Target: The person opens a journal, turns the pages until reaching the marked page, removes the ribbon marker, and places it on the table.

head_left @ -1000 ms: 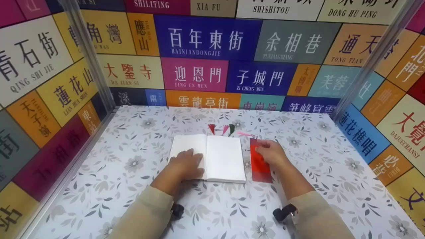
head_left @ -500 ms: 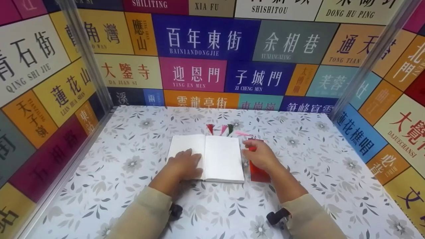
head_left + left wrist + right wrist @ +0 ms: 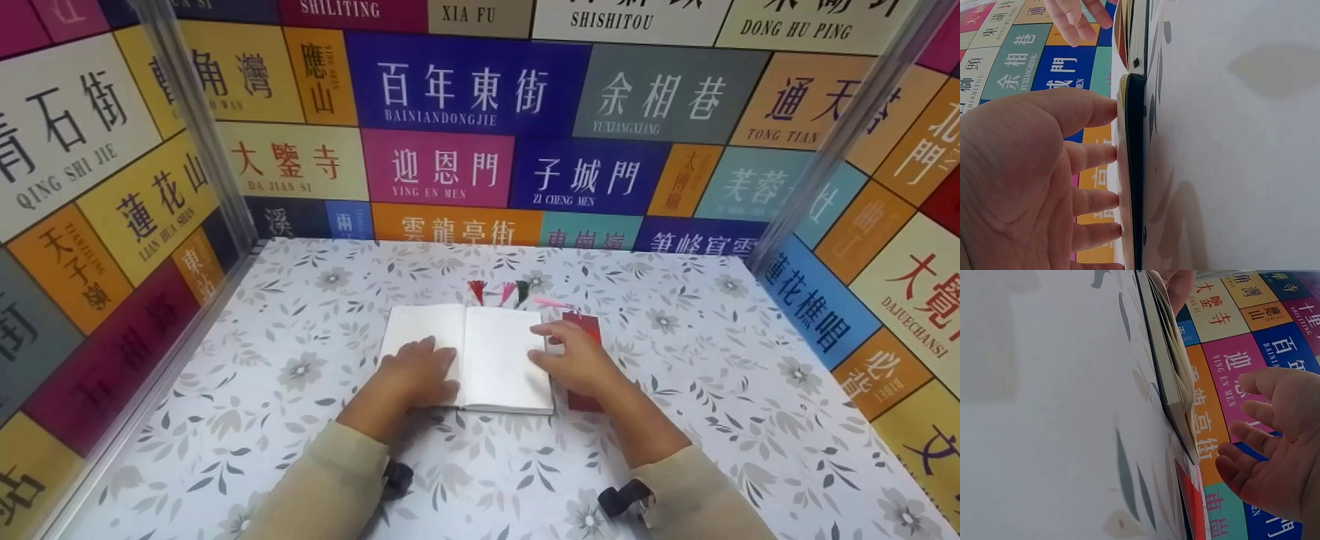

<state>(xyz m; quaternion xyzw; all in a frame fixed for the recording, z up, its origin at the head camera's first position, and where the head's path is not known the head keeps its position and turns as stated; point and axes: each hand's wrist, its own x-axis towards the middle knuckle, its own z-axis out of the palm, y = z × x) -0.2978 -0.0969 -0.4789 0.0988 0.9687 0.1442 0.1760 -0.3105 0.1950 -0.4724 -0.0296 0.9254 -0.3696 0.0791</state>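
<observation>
One open book [image 3: 501, 360], gutter [image 3: 463, 352] pointing away, red bookmark [image 3: 583, 403] lengthwise alongside

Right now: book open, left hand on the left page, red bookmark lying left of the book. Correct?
One slip: the red bookmark lies right of the open book, as the head view shows. Left hand on the left page stands.

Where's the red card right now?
In the head view, the red card lies on the table just right of the open book, partly hidden behind the right hand.
</observation>
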